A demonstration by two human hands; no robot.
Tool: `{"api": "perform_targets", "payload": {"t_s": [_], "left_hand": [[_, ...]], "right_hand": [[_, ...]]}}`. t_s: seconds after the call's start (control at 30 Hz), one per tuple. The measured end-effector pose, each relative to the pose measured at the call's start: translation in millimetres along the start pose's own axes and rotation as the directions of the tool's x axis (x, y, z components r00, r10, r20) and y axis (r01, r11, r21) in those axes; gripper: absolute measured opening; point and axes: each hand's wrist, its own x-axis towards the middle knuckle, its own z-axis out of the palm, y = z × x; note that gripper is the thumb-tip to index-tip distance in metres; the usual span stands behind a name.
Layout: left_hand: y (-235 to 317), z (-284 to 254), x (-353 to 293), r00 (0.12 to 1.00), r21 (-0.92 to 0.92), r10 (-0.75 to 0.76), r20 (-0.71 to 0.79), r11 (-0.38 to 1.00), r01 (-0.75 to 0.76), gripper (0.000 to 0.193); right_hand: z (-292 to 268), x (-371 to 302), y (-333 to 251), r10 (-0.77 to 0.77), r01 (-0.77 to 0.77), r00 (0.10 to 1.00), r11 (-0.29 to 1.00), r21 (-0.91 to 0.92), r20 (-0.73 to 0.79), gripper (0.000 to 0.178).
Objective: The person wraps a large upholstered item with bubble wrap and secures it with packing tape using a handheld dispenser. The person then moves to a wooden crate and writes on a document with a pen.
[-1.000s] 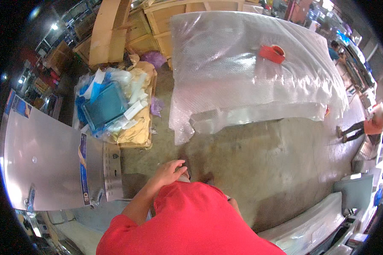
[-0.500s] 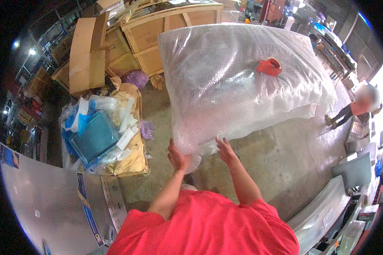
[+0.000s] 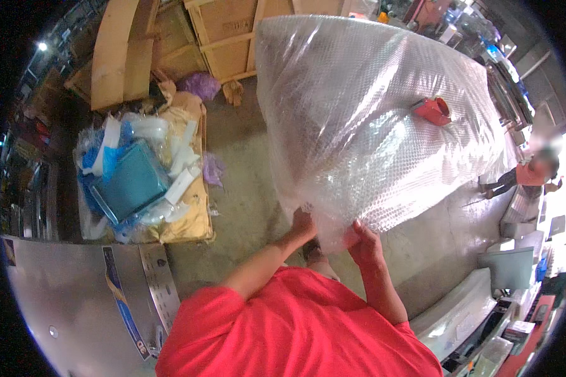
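A large boxy load wrapped in clear bubble wrap (image 3: 358, 119) stands in front of me. A loose flap of the wrap hangs down at its near corner, between my hands. My right hand (image 3: 366, 243) grips this flap by its right edge, thumb on top. My left hand (image 3: 304, 225) reaches in at the flap's left side; the wrap covers its fingers, so their hold is hidden. A red tape dispenser (image 3: 434, 111) lies on top of the load, toward the right.
To the left, a pallet holds brown paper (image 3: 192, 223), plastic scraps and a teal tray (image 3: 132, 182). A wooden crate (image 3: 226, 38) and a cardboard sheet (image 3: 121, 53) stand behind. A metal panel (image 3: 75, 301) is at near left. Another person (image 3: 531, 173) stands far right.
My right hand has closed on the wrap's near flap, which now hangs nearer to me. My left hand has moved right and in under the wrap. The view has shifted.
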Motion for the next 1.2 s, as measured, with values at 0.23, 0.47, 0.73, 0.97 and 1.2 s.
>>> {"api": "perform_targets", "payload": {"t_s": [0.23,0.47,0.73,0.97,1.2], "left_hand": [[-54.9,8.7,17.6,0.882,0.061,0.46,0.1,0.882,-0.467,0.035],[-99.6,-26.8,13.9,0.96,-0.034,0.279,-0.016,0.959,-0.28,0.037],[-85.2,1.8,43.4,0.866,-0.354,0.464,-0.185,0.791,-0.499,0.03],[-123.5,-89.0,-4.1,0.993,-0.183,0.102,0.064,0.979,-0.089,0.026],[-142.1,7.5,34.2,0.983,0.074,0.177,0.045,0.981,-0.18,0.025]], "right_hand": [[-50.9,51.8,57.5,0.051,-0.247,0.917,0.851,-0.463,-0.396,0.022],[-69.2,68.9,100.7,0.197,-0.193,0.954,0.98,0.043,-0.224,0.03],[-69.3,30.7,78.8,0.043,-0.187,0.97,0.763,-0.619,-0.24,0.022],[-100.6,150.0,119.1,-0.205,0.038,0.967,0.707,-0.707,-0.153,0.02],[-84.1,58.9,112.9,-0.157,-0.03,0.949,0.821,-0.57,-0.275,0.019]]}}
